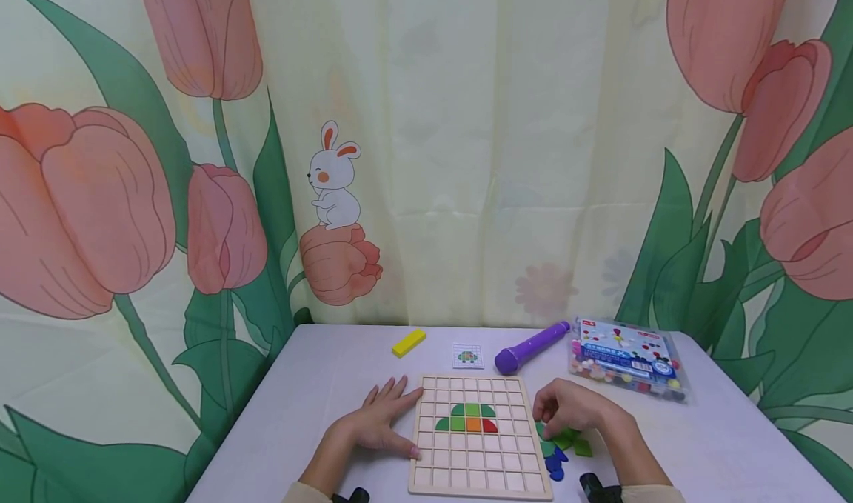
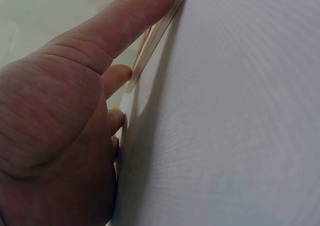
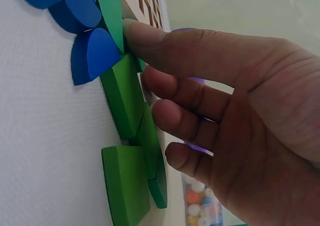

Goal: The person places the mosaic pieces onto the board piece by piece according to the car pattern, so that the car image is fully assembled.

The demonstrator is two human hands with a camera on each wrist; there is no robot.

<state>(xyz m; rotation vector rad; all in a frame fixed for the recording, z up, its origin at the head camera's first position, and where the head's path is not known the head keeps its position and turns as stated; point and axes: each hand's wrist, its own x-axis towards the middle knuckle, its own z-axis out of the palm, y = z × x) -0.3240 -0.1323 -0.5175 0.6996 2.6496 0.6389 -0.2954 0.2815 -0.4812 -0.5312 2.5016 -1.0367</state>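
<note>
Tulips (image 1: 106,207) fill the left of my head feed. At lower centre I see the left hand (image 1: 381,419), fingers spread and gripping nothing, touching the left edge of the wooden grid board (image 1: 475,458), which bears coloured tiles (image 1: 472,418). At lower right the right hand (image 1: 571,408) curls over green pieces (image 1: 583,447); I cannot tell whether it pinches one. Blue pieces (image 1: 554,464) lie just below; a plastic box (image 1: 629,360) sits further right.

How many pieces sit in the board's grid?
7. Upper row: green quarter-circle, green square, green quarter-circle. Lower row: green quarter-circle, green square, orange square, red quarter-circle. None seems hidden.
</note>
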